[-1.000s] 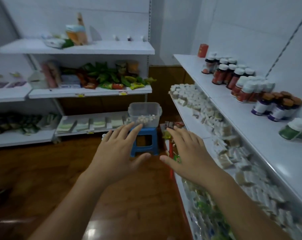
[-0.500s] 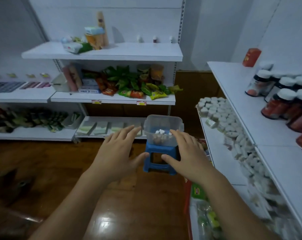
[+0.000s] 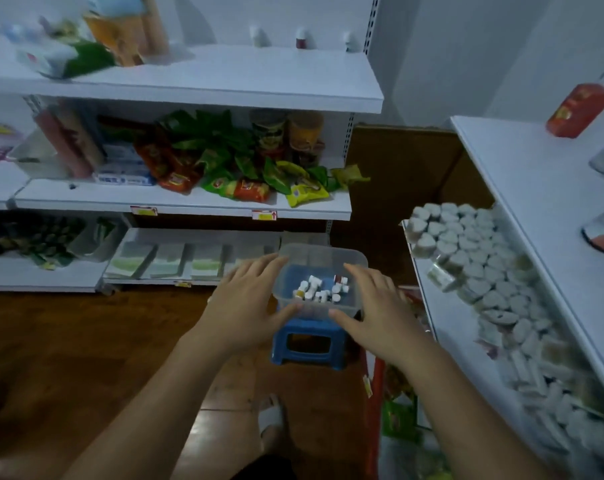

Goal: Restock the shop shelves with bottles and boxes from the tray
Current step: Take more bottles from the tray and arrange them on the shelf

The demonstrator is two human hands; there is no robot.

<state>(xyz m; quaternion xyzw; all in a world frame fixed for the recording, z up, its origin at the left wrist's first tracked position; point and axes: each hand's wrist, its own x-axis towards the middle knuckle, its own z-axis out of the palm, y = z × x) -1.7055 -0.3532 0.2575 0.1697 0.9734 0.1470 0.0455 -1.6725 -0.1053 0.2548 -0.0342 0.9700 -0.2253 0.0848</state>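
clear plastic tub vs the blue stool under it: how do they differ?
The clear plastic tub is see-through; the blue plastic stool is opaque. The tub is an open container holding small white bottles; the stool is a legged frame with open sides. The tub sits on the stool; the stool stands on the wooden floor. Both are rectangular with rounded corners.
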